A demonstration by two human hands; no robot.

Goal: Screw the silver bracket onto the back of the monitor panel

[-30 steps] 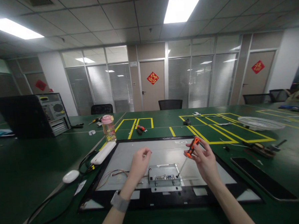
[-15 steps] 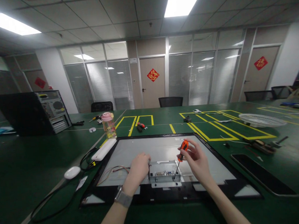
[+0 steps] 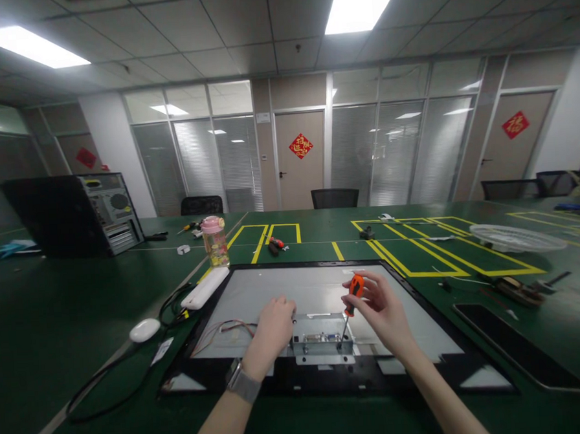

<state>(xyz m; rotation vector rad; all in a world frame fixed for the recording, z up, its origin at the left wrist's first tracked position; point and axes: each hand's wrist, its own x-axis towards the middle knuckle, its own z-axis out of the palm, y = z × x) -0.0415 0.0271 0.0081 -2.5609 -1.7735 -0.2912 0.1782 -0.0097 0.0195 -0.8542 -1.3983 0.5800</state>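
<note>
A flat monitor panel (image 3: 264,286) with a black frame lies on the green table, its pale back facing up. Near its front edge sits a metal housing (image 3: 323,348) with a row of connectors along the near side. My right hand (image 3: 386,310) grips an orange-and-black screwdriver (image 3: 355,290) between thumb and fingers. The shaft slants down, its tip at the right part of the housing. My left hand (image 3: 275,331), fingers curled, holds the left end of the housing; the fingertips are partly hidden. Thin wires (image 3: 228,327) lie left of that hand.
Left of the panel are a white bar-shaped object (image 3: 205,289), a white mouse (image 3: 145,330), black cables and a pink-lidded bottle (image 3: 215,241). An open computer case (image 3: 51,216) stands farther left. At right lie a dark phone-like slab (image 3: 518,346), a caliper-like tool (image 3: 520,290) and a white oval frame (image 3: 517,237).
The whole view has shifted slightly, so things appear a little farther right. Both hands keep nearly the same places, and the screwdriver tip stays at the housing's right part.
</note>
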